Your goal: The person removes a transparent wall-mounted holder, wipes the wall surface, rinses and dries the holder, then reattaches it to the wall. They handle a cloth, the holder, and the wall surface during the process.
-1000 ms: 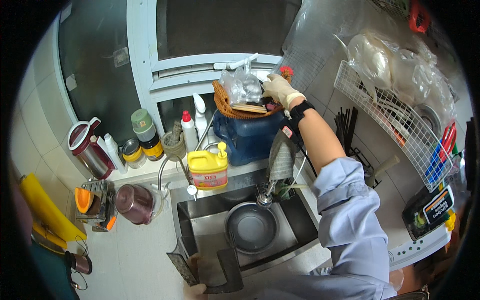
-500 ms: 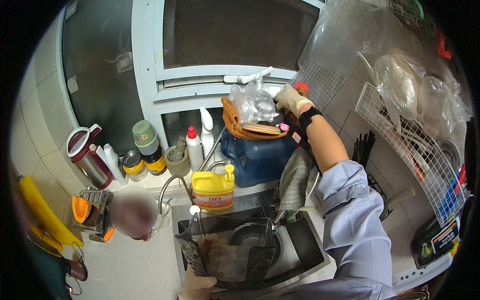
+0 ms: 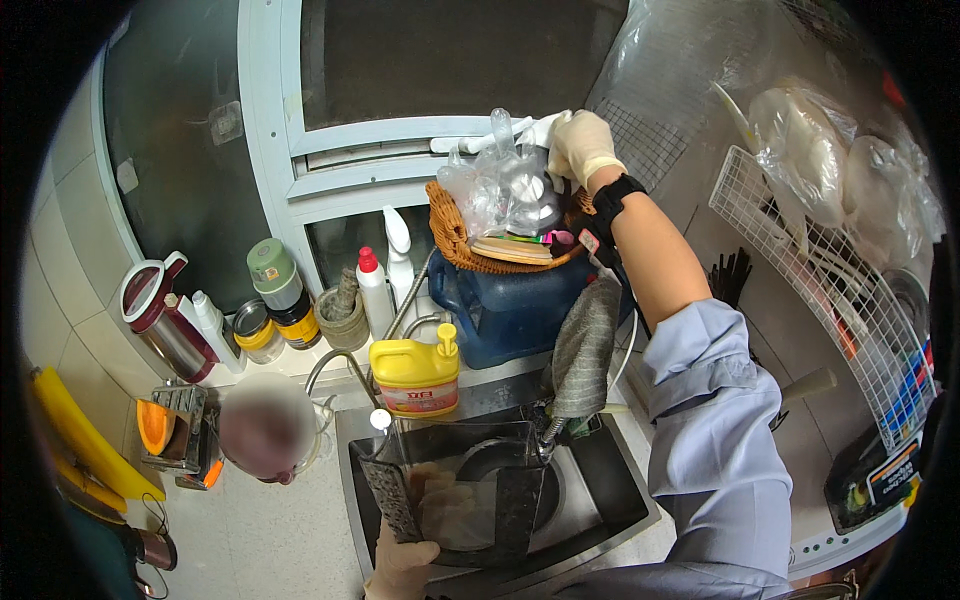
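Observation:
My left hand (image 3: 402, 565), in a pale glove, grips the near-left wall of a clear, dark-tinted plastic bin (image 3: 450, 505). The bin is tilted over the sink (image 3: 590, 480), and its speckled side panel faces left. My right hand (image 3: 582, 148), also gloved, is above the back right of a wicker basket (image 3: 447, 225), fingers bent and closed. Something white (image 3: 543, 130) shows beside its fingertips; I cannot make out what it is. Clear crumpled plastic (image 3: 492, 190) and flat wooden pieces (image 3: 510, 250) lie in the basket, which rests on a blue jug (image 3: 500, 310).
A yellow detergent jug (image 3: 415, 375) stands behind the sink, beside a bent faucet hose (image 3: 340, 360). A grey cloth (image 3: 585, 350) hangs at the sink's back right. Bottles, jars and a kettle (image 3: 165, 320) line the left ledge. A wire rack (image 3: 810, 280) juts out at right.
My right hand has risen from the basket's back edge, and white material now shows by its fingers. My left hand still holds the bin over the sink. The whole view has shifted slightly.

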